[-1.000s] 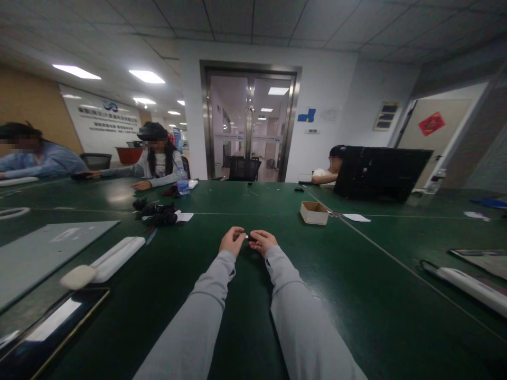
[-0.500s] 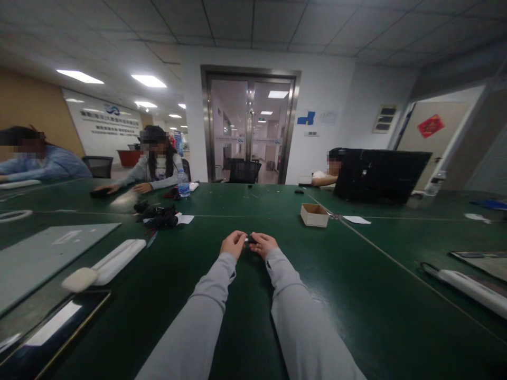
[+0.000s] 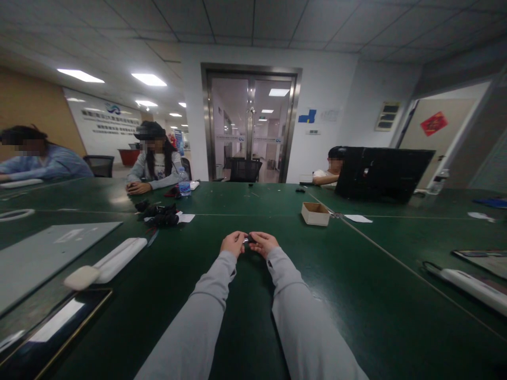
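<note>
Above the green table, a small black object with a shiny silver end (image 3: 247, 240) is held between my two hands. The fingers of my left hand (image 3: 233, 244) pinch its silver end. My right hand (image 3: 264, 244) is closed around the black end, with thumb and fingertips together. Most of the object is hidden by my fingers, and its exact kind is too small to make out.
Ahead to the right stands an open cardboard box (image 3: 316, 214); a black monitor (image 3: 384, 174) is beyond it. At left lie a white case (image 3: 121, 259), a dark tablet-like panel (image 3: 59, 330) and black gear (image 3: 162, 215), with a water bottle (image 3: 184, 183) behind. Several people sit around the table.
My hands stay nearly in place, with the silver part now tilted slightly. The person across at left has drawn both hands together; the dark thing under one hand is no longer visible.
</note>
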{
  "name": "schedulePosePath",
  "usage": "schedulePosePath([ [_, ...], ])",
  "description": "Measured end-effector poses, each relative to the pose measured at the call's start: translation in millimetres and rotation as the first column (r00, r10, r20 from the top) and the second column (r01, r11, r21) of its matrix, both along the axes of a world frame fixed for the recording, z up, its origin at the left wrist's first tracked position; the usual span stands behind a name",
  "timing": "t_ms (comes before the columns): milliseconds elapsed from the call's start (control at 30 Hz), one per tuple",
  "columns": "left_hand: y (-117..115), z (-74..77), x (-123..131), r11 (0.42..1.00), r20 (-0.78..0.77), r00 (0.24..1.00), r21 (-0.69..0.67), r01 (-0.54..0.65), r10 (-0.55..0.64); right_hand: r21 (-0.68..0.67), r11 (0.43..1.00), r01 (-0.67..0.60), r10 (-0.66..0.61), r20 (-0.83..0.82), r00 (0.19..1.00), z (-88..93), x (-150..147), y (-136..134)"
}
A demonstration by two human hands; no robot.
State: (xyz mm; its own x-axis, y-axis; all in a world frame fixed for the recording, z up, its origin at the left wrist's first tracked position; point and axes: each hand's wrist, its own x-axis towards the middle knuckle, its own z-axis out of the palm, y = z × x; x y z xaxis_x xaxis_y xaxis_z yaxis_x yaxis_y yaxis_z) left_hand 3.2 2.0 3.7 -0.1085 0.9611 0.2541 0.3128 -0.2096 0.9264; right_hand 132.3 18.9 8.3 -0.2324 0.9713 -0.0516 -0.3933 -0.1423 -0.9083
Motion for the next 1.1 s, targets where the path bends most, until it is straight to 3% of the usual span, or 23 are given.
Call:
schedulePosePath([
  [167,0.6,-0.5,0.5,1.0,0.02,1.0,0.013,-0.007,0.006,0.015,1.0,-0.018,0.018,0.004,1.0,-1.8,0.9,1.8],
  [500,8.3,-7.9,1.0,0.991,0.052,0.999,0.131,-0.009,0.002,-0.006,0.998,0.069,-0.069,0.022,0.997,1.9,0.1,-1.5],
  [700,7.4,-8.1,1.8,0.999,0.044,0.999,0.024,0.031,-0.032,-0.008,0.998,0.062,-0.062,0.023,0.998,2.4,-1.0,-1.6],
  [833,6.6,-7.5,1.8,0.995,0.016,1.0,0.101,0.002,-0.004,-0.009,0.997,0.071,-0.07,0.032,0.997,2.2,-0.9,-1.4],
  [967,4.7,-5.8,1.7,0.998,0.039,0.999,0.048,0.027,-0.029,-0.002,0.998,0.065,-0.064,0.029,0.998,1.2,-0.6,-0.5],
  [1100,5.1,-6.1,0.5,0.993,-0.008,1.0,0.12,0.006,-0.006,-0.008,0.997,0.07,-0.07,0.034,0.997,-0.2,-0.2,0.8],
])
